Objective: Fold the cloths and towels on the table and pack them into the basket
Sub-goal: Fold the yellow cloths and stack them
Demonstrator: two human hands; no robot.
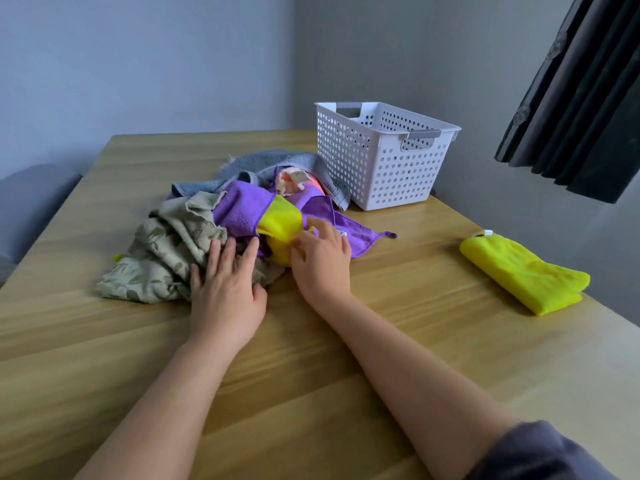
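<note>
A heap of crumpled cloths lies mid-table: a leaf-patterned beige cloth (pixel 159 258), a purple cloth (pixel 242 211), a yellow cloth (pixel 278 218), a grey towel (pixel 263 164) and a pink cloth (pixel 294 183) behind. My left hand (pixel 227 289) rests flat on the beige cloth, fingers straight. My right hand (pixel 322 258) reaches onto the yellow and purple cloths with relaxed fingers; whether it pinches anything is unclear. A white perforated basket (pixel 381 157) stands behind the heap to the right. Its inside is mostly hidden. A folded yellow cloth (pixel 519 271) lies apart at the right.
The wooden table (pixel 311 375) runs wide in front of the heap. A wall corner stands behind, a dark curtain (pixel 581 98) hangs at the upper right, and a grey chair back (pixel 31 202) sits past the table's left edge.
</note>
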